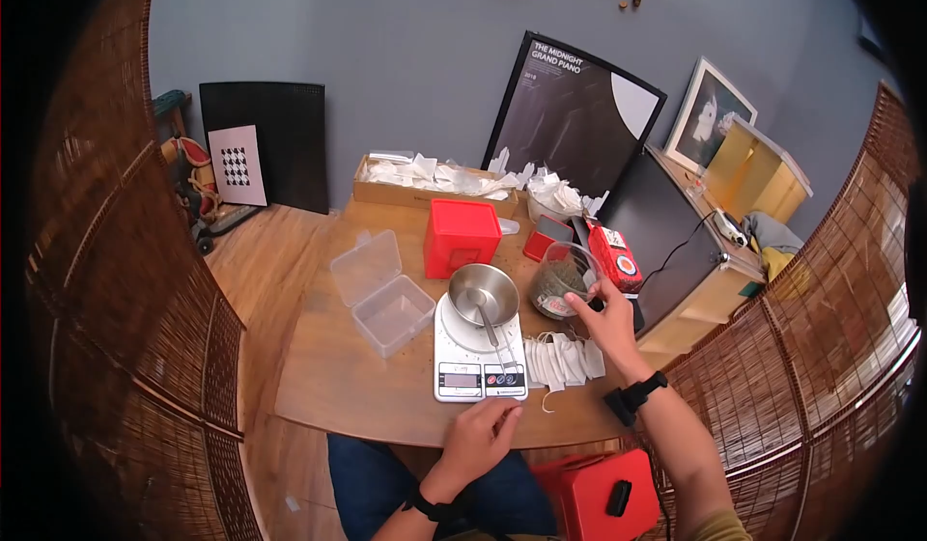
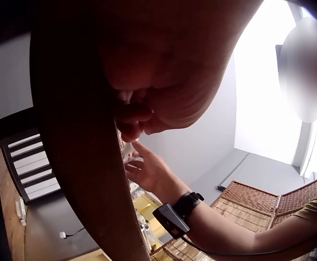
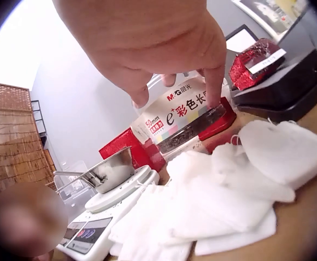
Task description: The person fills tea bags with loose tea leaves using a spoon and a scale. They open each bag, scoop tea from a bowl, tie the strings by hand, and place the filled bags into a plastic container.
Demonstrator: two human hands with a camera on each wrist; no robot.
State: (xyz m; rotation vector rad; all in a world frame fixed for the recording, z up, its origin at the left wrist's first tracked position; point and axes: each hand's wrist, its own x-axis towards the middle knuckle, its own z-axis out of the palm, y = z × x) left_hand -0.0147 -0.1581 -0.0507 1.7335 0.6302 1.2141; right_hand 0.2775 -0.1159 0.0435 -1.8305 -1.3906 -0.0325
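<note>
Clear tub (image 1: 563, 282) sits right of centre in frame, right hand (image 1: 610, 321) pinching its side. Left hand (image 1: 480, 437) is loosely curled at bottom centre, looks empty. Probably light, slick, bit flexy; grab below the rim. Mouth's toward frame top, long axis roughly up-down.

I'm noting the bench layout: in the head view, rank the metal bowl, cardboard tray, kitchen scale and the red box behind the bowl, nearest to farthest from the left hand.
From the left hand:
1. Kitchen scale: just beyond it.
2. Metal bowl: on the scale.
3. Red box: behind the bowl.
4. Cardboard tray: farther back, leftward.
</note>
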